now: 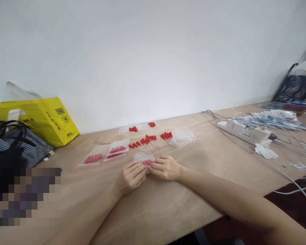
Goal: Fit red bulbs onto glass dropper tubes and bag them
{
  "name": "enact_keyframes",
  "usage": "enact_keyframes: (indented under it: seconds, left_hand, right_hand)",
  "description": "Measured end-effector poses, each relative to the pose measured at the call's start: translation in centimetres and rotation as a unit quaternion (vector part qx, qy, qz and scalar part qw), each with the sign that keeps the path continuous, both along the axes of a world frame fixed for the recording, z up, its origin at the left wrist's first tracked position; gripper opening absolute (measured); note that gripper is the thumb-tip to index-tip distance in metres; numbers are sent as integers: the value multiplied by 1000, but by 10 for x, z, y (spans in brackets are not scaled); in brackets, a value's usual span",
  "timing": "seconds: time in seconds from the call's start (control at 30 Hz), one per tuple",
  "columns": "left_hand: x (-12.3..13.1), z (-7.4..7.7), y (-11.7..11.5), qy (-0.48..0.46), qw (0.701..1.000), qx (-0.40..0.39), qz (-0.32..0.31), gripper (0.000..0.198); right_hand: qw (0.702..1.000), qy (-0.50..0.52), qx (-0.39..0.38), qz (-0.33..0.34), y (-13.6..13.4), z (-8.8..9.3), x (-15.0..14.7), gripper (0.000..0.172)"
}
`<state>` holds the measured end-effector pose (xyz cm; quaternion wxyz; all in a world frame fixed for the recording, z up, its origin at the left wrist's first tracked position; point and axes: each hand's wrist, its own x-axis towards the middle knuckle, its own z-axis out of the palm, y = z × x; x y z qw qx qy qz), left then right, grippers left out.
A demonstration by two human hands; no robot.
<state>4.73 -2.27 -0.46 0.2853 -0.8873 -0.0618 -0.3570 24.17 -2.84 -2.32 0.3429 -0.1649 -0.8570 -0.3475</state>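
Both hands meet at the near edge of a small see-through zip bag with several red-bulbed droppers inside. My left hand pinches the bag's edge from the left, its fingers curled. From the right, my right hand grips the same edge close to the red bulbs. The fingertips partly hide the bag's opening. Just beyond lie loose droppers with red bulbs and thin pale stems, and another group of droppers to the right. Filled bags rest to the left.
Flat bags lie right of the loose droppers. More red bulbs sit on plastic near the wall. A power strip with cables and a crumpled tissue are at right. A yellow bag and a striped bag stand at left.
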Motion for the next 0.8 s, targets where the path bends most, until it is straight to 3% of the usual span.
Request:
enact_keyframes:
  seconds: [0.2,0.37,0.47,0.53,0.6,0.63,0.7,0.77,0.8]
  left_hand:
    - [-5,1,-2,14,1000,15,8,12]
    - [-34,1,-4,23,998,12,50,21]
    - [-46,1,-6,-13,995,-58,86,16]
    - [-45,2,-9,-58,975,-173,126,13]
    - [-36,3,-12,-122,918,-337,172,15]
    - [-29,4,-15,-159,869,-429,189,18]
    - [-16,6,-19,-230,743,-602,183,35]
    - [-5,9,-23,-278,628,-711,154,53]
    - [-1,9,-24,-291,588,-741,139,60]
  right_hand:
    - [1000,-17,3,0,-1,1,1,25]
    - [999,13,-27,-40,1,-2,20,24]
    - [996,35,-41,-67,3,-4,28,26]
    - [996,29,-48,-70,2,-4,29,26]
    - [996,7,-55,-62,0,-3,25,28]
    - [997,-5,-57,-56,-2,-2,22,28]
    - [998,-20,-53,-39,-7,1,16,26]
    - [999,-27,-41,-12,-12,3,9,23]
    - [999,-31,-34,5,-15,4,6,22]
